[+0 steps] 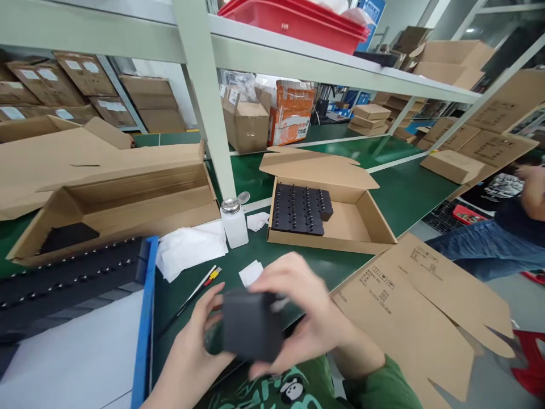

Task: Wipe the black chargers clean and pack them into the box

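A black block [249, 328], box-shaped and blurred by motion, is held up in front of my body. My right hand [309, 315] grips it from the right, fingers over the top and thumb underneath. On its left side, my left hand [198, 343] curves around the block, with fingertips and thumb at its edge. A small pale, shiny spot shows beside the right fingers, too blurred to name. Beyond my hands, an open carton [332, 247] holds rows of similar black blocks [298, 210] with shiny knobs.
At left, a blue-edged tray [145, 318] holds more black blocks [76, 278]. A long open carton [149, 199] lies behind it. A white pump bottle [234, 224], white cloths [191, 250] and thin tools [196, 292] sit mid-table. Flattened cardboard [400, 318] lies right; a person [498, 233] is beyond.
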Demonstrator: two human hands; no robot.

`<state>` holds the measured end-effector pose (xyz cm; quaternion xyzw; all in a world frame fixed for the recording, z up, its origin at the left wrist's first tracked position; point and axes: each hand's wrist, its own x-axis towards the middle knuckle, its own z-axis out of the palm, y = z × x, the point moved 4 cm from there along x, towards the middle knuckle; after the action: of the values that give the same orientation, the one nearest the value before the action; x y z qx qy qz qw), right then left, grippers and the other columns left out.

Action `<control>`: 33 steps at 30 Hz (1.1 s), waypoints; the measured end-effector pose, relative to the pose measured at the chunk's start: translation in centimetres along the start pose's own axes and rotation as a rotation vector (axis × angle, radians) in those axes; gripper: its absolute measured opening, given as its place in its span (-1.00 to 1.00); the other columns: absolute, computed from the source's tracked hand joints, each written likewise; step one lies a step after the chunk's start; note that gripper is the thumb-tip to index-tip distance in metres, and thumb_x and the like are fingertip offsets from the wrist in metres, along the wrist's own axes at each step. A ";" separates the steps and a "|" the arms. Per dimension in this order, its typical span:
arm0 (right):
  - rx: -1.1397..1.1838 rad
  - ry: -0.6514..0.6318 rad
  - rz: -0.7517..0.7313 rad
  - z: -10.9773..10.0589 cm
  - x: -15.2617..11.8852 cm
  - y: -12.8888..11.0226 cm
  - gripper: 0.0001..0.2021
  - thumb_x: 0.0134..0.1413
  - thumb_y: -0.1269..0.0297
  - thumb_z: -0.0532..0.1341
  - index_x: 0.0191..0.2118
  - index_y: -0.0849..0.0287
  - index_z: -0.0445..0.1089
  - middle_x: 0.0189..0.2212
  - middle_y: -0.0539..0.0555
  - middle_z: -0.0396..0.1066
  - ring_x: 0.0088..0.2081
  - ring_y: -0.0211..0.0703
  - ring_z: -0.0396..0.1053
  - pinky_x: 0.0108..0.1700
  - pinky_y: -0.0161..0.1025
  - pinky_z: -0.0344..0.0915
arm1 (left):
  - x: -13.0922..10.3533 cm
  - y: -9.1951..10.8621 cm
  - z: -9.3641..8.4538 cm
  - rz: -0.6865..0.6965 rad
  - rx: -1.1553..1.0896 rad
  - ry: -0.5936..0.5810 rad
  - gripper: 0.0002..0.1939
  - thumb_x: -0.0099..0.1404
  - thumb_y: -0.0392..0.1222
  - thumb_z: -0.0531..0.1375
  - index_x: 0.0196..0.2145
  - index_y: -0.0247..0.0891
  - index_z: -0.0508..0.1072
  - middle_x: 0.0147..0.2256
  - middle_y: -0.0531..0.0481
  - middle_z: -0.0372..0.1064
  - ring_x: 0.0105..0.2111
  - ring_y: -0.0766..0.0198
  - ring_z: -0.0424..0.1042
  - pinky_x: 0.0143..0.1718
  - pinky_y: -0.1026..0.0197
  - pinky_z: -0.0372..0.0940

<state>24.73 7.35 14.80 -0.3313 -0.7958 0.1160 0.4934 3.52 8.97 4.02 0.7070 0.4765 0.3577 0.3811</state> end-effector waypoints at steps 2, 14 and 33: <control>0.048 0.116 0.227 -5.0 -1.1 2.6 -0.40 -0.02 0.01 0.42 0.11 -0.02 0.26 0.03 0.16 0.38 0.01 0.03 0.42 -0.16 -0.14 0.45 | 0.0 -0.4 -0.1 -0.079 -0.060 0.011 -0.34 0.22 0.03 0.29 0.24 -0.02 0.24 -0.05 -0.09 0.43 -0.08 0.03 0.55 -0.03 -0.08 0.52; -0.447 -0.123 0.906 -16.9 -7.3 19.7 -0.78 -0.03 0.36 0.31 -0.20 0.11 0.35 -0.31 0.19 0.49 -0.33 0.06 0.49 -0.28 -0.11 0.32 | 0.6 3.5 -2.1 0.169 -0.209 -0.021 -0.42 0.11 -0.36 0.32 0.08 -0.03 0.40 0.06 -0.14 0.32 0.07 0.05 0.44 -0.01 0.08 0.49; -0.491 -0.257 0.597 -6.2 -0.2 9.8 -0.53 0.25 -0.02 0.18 0.19 0.05 0.20 0.11 0.24 0.35 0.00 0.09 0.44 -0.05 -0.05 0.43 | 0.8 4.0 -5.0 0.228 -0.324 0.000 -0.32 0.15 -0.39 0.35 0.16 0.10 0.33 0.09 -0.06 0.25 0.14 0.12 0.34 0.11 0.13 0.40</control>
<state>34.14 13.71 12.66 -0.6384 -0.7241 0.1012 0.2408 0.97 9.71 9.92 0.6859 0.3295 0.4705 0.4469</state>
